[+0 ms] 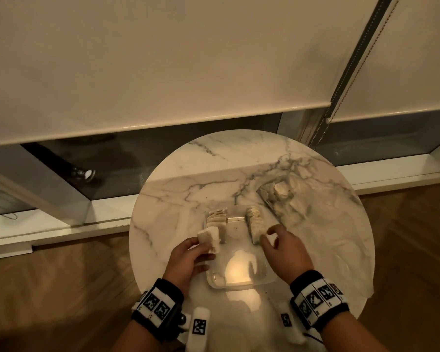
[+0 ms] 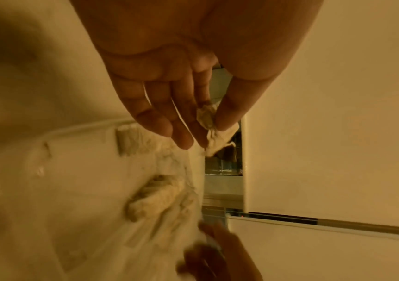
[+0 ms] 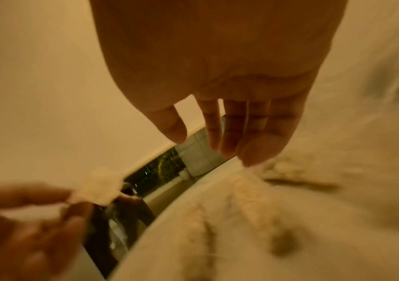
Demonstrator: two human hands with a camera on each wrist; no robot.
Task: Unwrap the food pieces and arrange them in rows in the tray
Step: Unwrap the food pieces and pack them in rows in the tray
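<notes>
Placement is the step in hand: left hand (image 1: pixel 186 257) pinches a piece (image 1: pixel 210 238) over the tray (image 1: pixel 239 280), beside the left row (image 1: pixel 217 219). Right hand (image 1: pixel 285 247), fingers loose and holding nothing, touches the right row (image 1: pixel 254 224). Next, I judge, the piece must go down in line.

One tray (image 1: pixel 239 280), two food rows (image 1: pixel 217 221), one held piece (image 1: pixel 208 238), two hands (image 1: pixel 186 260).

The tray (image 1: pixel 239 282) has bare floor between two food rows (image 1: pixel 255 224); a wrapper pile (image 1: pixel 282 196) crowds its far-right side.
</notes>
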